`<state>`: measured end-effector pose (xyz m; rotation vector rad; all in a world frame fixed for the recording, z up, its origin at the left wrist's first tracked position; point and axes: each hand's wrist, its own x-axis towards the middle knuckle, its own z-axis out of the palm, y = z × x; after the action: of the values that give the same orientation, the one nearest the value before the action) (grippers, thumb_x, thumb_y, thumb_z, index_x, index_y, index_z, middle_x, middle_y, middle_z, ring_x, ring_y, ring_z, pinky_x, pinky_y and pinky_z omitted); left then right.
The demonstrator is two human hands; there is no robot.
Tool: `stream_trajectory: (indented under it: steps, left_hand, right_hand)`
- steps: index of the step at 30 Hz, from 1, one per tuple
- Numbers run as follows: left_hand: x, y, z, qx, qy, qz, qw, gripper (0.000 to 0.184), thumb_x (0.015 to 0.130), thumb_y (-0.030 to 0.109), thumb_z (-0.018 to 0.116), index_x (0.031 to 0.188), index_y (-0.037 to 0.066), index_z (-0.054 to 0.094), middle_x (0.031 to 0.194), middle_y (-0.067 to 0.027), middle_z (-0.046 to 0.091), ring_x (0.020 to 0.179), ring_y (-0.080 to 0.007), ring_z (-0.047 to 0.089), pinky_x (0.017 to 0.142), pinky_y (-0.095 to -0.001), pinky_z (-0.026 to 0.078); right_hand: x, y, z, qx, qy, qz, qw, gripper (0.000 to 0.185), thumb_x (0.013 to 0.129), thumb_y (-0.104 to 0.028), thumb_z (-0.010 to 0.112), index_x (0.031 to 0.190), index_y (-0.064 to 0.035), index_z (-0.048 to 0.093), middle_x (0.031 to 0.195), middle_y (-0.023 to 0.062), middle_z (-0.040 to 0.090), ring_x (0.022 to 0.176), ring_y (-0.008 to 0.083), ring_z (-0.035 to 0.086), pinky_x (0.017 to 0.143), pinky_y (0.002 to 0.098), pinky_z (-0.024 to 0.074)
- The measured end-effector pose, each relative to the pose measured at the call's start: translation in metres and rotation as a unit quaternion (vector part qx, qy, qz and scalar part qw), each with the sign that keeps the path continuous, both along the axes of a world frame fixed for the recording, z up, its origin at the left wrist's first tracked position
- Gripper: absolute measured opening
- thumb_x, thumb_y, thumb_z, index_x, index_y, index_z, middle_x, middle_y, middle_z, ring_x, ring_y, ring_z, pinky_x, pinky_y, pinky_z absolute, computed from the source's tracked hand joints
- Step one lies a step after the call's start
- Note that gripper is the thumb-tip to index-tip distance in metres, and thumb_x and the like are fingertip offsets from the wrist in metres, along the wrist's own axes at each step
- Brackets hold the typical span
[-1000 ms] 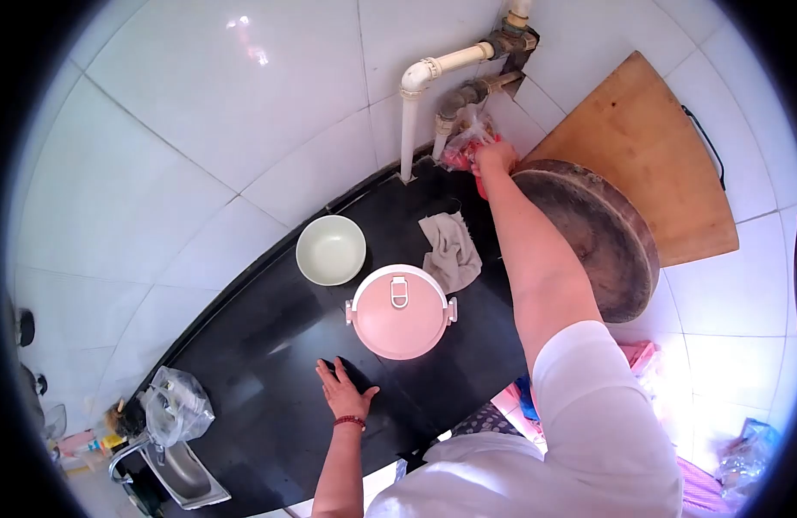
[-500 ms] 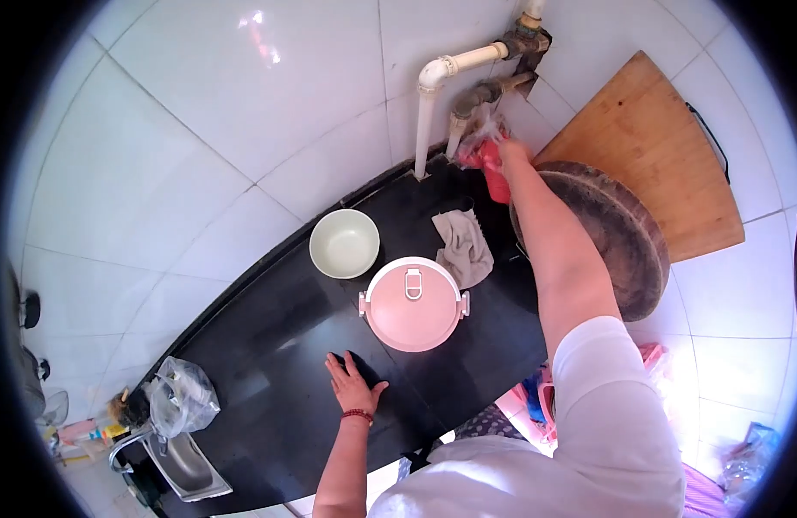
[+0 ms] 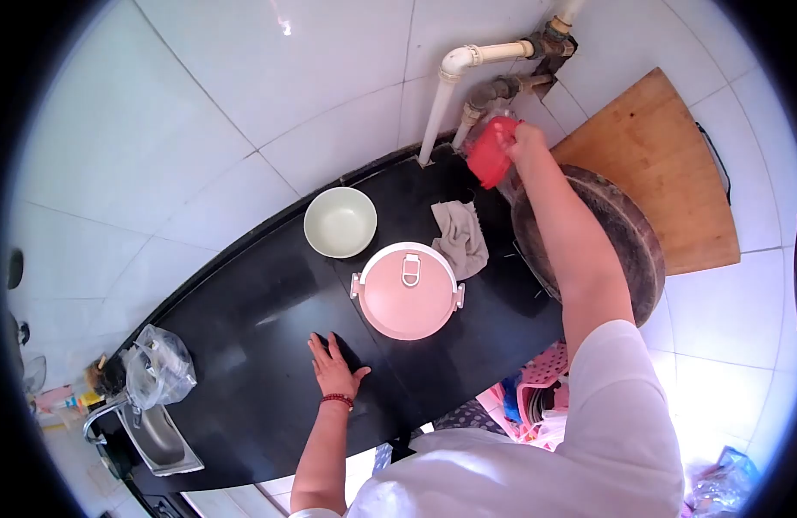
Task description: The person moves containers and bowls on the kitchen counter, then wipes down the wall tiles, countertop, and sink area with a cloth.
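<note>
My left hand lies flat on the black countertop with its fingers spread, just below and left of a round pink lidded container. My right hand is at the back corner near the pipes, closed on a red object with clear plastic around it; what the object is cannot be made out. A pale green bowl stands behind and left of the container. Right behind the container, a crumpled grey cloth lies on the counter.
White pipes rise at the back wall. A round dark wooden board and a light wooden board lean at the right. At the left are a small sink and a clear plastic bag. Pink baskets show below the counter.
My right hand has lifted the red object out from the corner, and more of it shows. The view has shifted slightly. My left hand stays flat on the counter.
</note>
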<state>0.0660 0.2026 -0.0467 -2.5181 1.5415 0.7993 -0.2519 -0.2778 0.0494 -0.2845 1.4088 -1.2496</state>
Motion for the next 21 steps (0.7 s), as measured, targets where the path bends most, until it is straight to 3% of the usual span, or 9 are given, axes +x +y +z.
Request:
stream_trajectory:
  steps: [6,10,13,14,15,16,17,19,21]
  left_hand:
    - [-0.002,-0.002,0.006,-0.005,0.003,0.006,1.000,0.117,0.064,0.035,0.093,0.155,0.007,0.026,0.164,-0.0258,0.009,0.152,-0.0418,0.015,0.117,-0.0528,0.033]
    - [-0.001,0.001,0.001,-0.021,0.010,0.006,1.000,0.116,0.063,0.034,0.093,0.155,0.006,0.027,0.164,-0.0259,0.010,0.152,-0.0418,0.015,0.117,-0.0536,0.033]
    - [-0.001,0.003,-0.005,-0.026,0.009,0.011,1.000,0.118,0.061,0.032,0.095,0.154,0.006,0.027,0.164,-0.0256,0.011,0.152,-0.0410,0.015,0.117,-0.0529,0.032]
    - [-0.002,0.002,-0.005,-0.023,0.006,0.011,1.000,0.118,0.061,0.033,0.095,0.154,0.006,0.027,0.164,-0.0256,0.010,0.152,-0.0413,0.015,0.117,-0.0532,0.033]
    - [-0.002,0.003,-0.008,-0.021,0.004,0.011,1.000,0.119,0.061,0.033,0.095,0.154,0.006,0.026,0.164,-0.0255,0.010,0.152,-0.0416,0.015,0.116,-0.0535,0.033]
    - [0.003,0.006,-0.024,0.016,-0.027,-0.024,0.999,0.114,0.070,0.045,0.087,0.156,0.006,0.023,0.165,-0.0246,0.009,0.153,-0.0409,0.015,0.117,-0.0541,0.031]
    - [0.014,0.027,-0.102,-0.100,-0.088,-0.031,0.991,0.121,0.068,0.067,0.077,0.157,0.007,0.022,0.165,-0.0241,0.012,0.152,-0.0414,0.017,0.119,-0.0545,0.027]
    - [0.012,0.028,-0.080,-0.088,-0.105,-0.059,0.989,0.122,0.065,0.070,0.076,0.157,0.007,0.024,0.163,-0.0247,0.017,0.150,-0.0420,0.020,0.118,-0.0537,0.028]
    - [0.005,0.020,-0.033,-0.073,-0.121,-0.085,0.986,0.123,0.063,0.072,0.075,0.156,0.008,0.027,0.161,-0.0254,0.023,0.149,-0.0425,0.023,0.118,-0.0529,0.028]
  right_hand:
    - [0.036,0.093,0.011,-0.071,-0.093,0.044,0.992,0.020,0.098,0.000,0.044,0.115,0.0019,0.054,0.099,0.0192,0.068,0.079,0.0259,0.069,0.066,0.0376,0.0617]
    - [0.071,0.204,0.073,-0.159,0.038,0.120,0.979,0.015,0.100,-0.005,0.049,0.114,-0.0036,0.055,0.096,0.0087,0.066,0.067,0.0160,0.066,0.056,0.0296,0.0533]
    - [0.114,0.279,0.111,-0.282,0.165,0.201,0.923,0.015,0.098,-0.004,0.052,0.114,-0.0026,0.053,0.091,0.0052,0.062,0.060,0.0097,0.060,0.052,0.0247,0.0477]
    - [0.128,0.307,0.112,-0.361,0.270,0.259,0.854,0.019,0.093,-0.001,0.056,0.112,-0.0030,0.054,0.094,0.0058,0.061,0.070,0.0110,0.061,0.059,0.0278,0.0491]
    - [0.152,0.331,0.101,-0.466,0.276,0.282,0.792,0.023,0.086,0.001,0.057,0.109,-0.0026,0.056,0.095,0.0080,0.060,0.081,0.0176,0.062,0.069,0.0322,0.0501]
    - [0.167,0.354,0.105,-0.477,0.329,0.379,0.722,0.027,0.082,0.002,0.061,0.108,-0.0034,0.057,0.098,0.0109,0.059,0.092,0.0262,0.063,0.076,0.0379,0.0504]
    - [0.190,0.376,0.097,-0.484,0.342,0.452,0.666,0.031,0.079,0.000,0.064,0.109,-0.0060,0.058,0.106,0.0118,0.058,0.093,0.0322,0.063,0.078,0.0416,0.0523]
    - [0.228,0.414,0.056,-0.498,0.363,0.511,0.599,0.031,0.078,-0.003,0.063,0.108,-0.0060,0.055,0.109,0.0109,0.056,0.083,0.0324,0.068,0.068,0.0469,0.0541]
    - [0.257,0.439,0.007,-0.482,0.457,0.539,0.519,0.031,0.080,-0.006,0.063,0.110,-0.0073,0.056,0.109,0.0116,0.056,0.087,0.0337,0.068,0.076,0.0495,0.0550]
